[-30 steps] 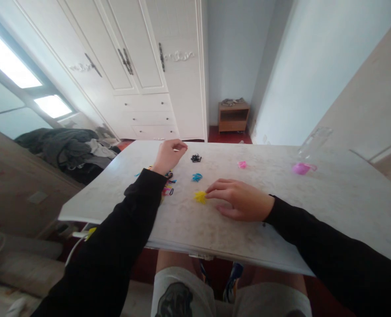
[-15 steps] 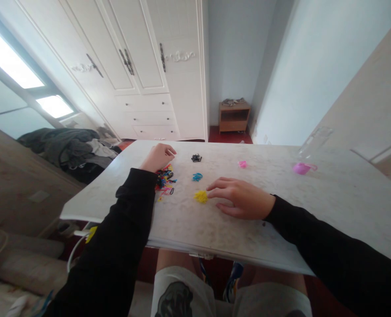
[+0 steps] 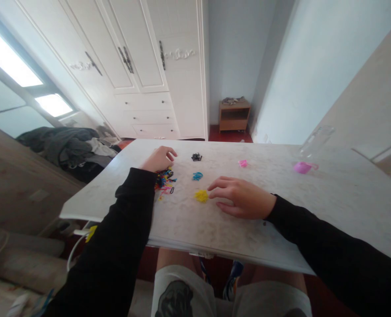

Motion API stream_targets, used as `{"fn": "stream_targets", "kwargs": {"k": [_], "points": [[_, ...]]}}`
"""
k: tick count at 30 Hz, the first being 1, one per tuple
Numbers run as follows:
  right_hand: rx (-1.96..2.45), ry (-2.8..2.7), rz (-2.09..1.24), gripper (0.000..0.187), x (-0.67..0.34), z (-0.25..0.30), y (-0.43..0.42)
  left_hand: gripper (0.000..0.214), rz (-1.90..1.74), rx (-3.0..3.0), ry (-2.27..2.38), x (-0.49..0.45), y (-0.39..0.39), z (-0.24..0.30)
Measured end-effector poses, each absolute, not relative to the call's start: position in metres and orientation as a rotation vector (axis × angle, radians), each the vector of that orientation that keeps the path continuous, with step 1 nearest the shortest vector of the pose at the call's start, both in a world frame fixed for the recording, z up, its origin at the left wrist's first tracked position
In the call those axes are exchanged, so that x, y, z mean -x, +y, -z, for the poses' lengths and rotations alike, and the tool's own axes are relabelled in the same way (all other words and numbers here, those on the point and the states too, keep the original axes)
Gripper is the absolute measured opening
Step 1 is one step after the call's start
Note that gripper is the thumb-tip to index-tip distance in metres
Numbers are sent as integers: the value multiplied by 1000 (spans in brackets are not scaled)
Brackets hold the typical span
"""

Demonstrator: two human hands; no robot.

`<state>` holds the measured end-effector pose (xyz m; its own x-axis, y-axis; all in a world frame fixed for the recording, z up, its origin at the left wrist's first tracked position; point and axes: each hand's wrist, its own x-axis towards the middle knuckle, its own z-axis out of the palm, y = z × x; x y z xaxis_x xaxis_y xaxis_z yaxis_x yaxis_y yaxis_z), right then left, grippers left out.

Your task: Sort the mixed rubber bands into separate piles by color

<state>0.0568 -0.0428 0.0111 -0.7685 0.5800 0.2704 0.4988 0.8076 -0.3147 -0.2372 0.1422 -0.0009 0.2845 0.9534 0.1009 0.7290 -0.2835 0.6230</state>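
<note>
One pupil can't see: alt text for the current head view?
Left hand by a mixed heap of bands, right hand by a yellow pile, on a pale table. Beyond the yellow: blue pile, black pile; pink pile farther right.

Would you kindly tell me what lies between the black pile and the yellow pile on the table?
In the head view, the small blue pile lies between the black pile and the yellow pile.

Left hand curls loosely; right hand points inward, palm down.
</note>
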Motion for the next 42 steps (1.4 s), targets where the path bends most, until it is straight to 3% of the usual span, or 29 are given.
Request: {"fn": "stream_targets", "kwargs": {"k": [7, 12, 22, 34, 42], "points": [[819, -2641, -321, 24, -57, -12, -43, 29, -894, -2148, 1435, 230, 141, -6], [865, -2625, -257, 21, -57, -11, -43, 20, -1078, -2103, 1086, 210, 135, -7], [1074, -2460, -174, 24, -55, -11, -42, 37, -920, -1817, 684, 176, 108, 0], [1135, -2406, -159, 36, -55, -7, -40, 39, -973, -1767, 550, 162, 98, 3], [1209, -2247, -59, 21, -78, -13, -23, 41, -1019, -1804, 545, 150, 100, -4]]}}
